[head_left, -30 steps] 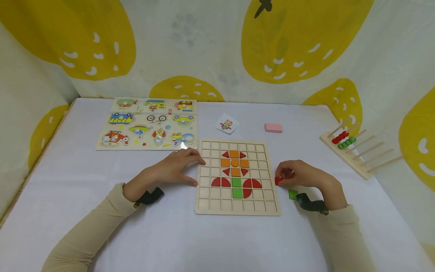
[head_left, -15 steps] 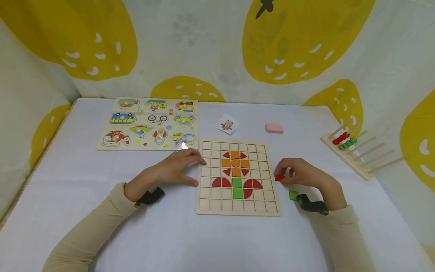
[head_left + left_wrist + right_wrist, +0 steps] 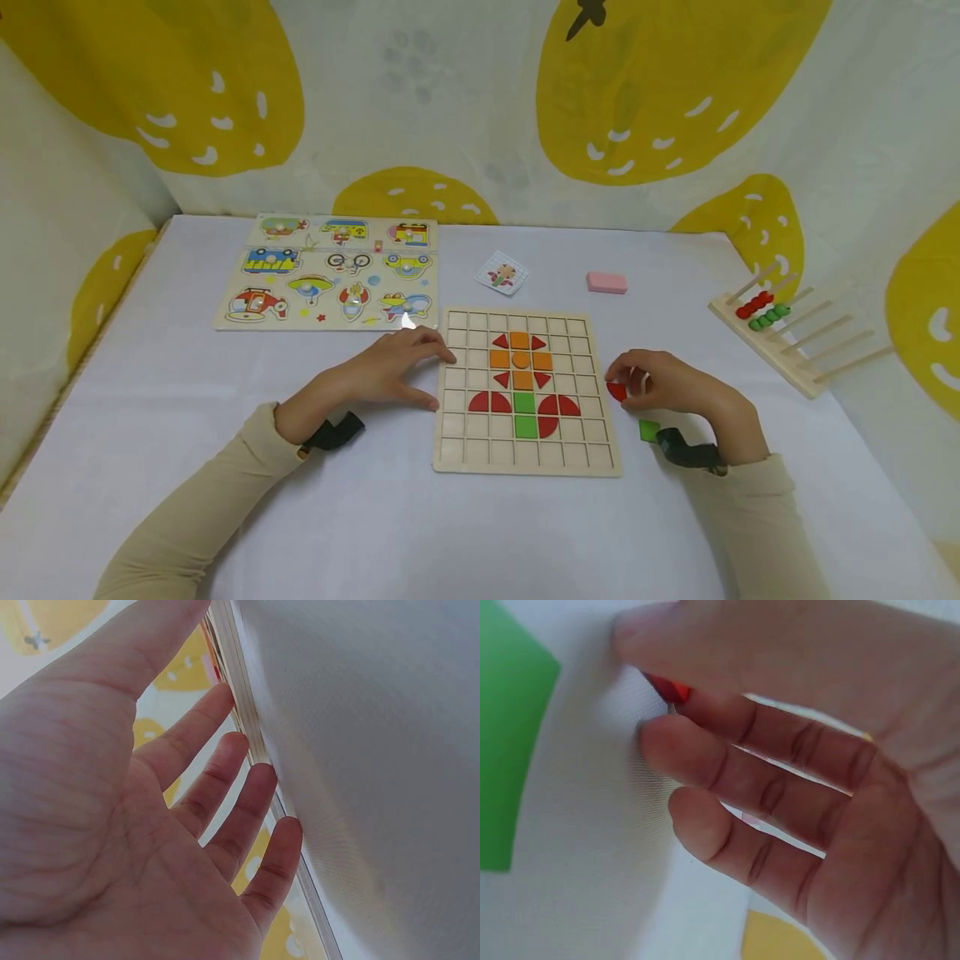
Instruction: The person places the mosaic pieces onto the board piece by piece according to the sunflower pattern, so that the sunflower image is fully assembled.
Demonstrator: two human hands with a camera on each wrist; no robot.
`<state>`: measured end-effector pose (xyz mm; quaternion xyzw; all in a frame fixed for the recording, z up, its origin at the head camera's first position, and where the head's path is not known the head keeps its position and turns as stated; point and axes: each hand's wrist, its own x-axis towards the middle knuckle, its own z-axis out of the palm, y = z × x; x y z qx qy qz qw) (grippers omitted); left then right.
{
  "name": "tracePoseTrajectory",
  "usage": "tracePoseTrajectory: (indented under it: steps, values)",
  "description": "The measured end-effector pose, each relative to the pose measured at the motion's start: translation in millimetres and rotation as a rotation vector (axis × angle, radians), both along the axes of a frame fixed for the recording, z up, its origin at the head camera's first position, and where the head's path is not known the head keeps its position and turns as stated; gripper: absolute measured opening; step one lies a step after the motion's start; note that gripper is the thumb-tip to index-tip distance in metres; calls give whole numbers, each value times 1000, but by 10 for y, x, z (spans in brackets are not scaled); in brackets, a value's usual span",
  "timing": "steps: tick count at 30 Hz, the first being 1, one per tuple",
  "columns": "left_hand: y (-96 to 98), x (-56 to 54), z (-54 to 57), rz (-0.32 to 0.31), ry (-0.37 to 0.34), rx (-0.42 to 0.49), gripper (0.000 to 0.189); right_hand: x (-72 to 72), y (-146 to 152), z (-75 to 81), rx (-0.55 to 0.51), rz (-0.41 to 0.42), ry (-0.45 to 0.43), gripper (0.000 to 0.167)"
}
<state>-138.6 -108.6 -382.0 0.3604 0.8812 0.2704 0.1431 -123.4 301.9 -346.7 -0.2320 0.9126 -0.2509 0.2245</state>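
Observation:
My right hand (image 3: 667, 382) pinches a red quarter-circle piece (image 3: 617, 391) between thumb and fingers, just off the right edge of the wooden grid board (image 3: 453, 451). In the right wrist view only a sliver of that red piece (image 3: 673, 688) shows behind the thumb. A green square piece (image 3: 648, 430) lies beside the right wrist. My left hand (image 3: 382, 367) touches the board's left edge, its thumb and fingers spread. On the board are orange squares around an orange circle (image 3: 521, 360), red triangles (image 3: 540, 381), two green squares (image 3: 526, 427) and several red quarter circles (image 3: 548, 427).
A vehicle peg puzzle (image 3: 330, 325) lies at the back left. Behind the board are a small pattern card (image 3: 502, 273) and a pink block (image 3: 607, 282). A wooden rack (image 3: 780, 354) with red and green beads stands at the right. Patterned cloth walls enclose the table.
The red quarter circle has turned in my right fingers, so its rounded shape now shows beside the board. The left hand stays at the board's left edge.

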Motion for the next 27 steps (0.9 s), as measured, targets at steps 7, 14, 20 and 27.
tracePoseTrajectory:
  steps: [7, 14, 20, 27]
  values:
    - [-2, 3, 18, 3, -1, 1, 58, 12, -31, 28, -11, 22, 40, 29]
    - [1, -1, 2, -2, -7, -1, 58, 75, -245, 74, -71, 94, 50, 30]
    - [3, 7, 12, 3, -11, 2, 58, 75, -492, 32, -105, 202, 38, 27]
    - [0, 6, 14, 7, -9, 0, 58, 76, -748, -26, -121, 303, 30, 24]
